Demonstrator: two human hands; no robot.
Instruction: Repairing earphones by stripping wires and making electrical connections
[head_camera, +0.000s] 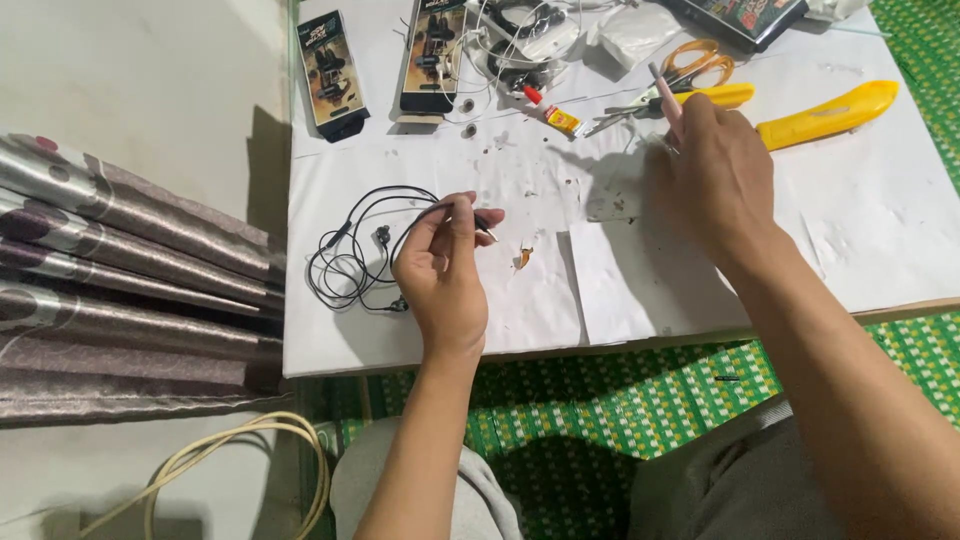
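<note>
Low table (330, 345) covered in white paper sheets (640, 270), black earphone cable (350, 260), two earphone boxes (332, 72), glue tube (556, 115), orange scissors (700, 62), yellow utility knife (828, 112)

The person's left hand (445, 270) at frame centre and right hand (715, 170) at upper right are bare, without rings, watch or gloves, both forearms uncovered with no sleeve showing, and grey trousers cover the knees along the bottom edge.

Black earphone cable (350, 262), loosely coiled on white paper, one end pinched up, thin pink tool (666, 98) held tilted.
</note>
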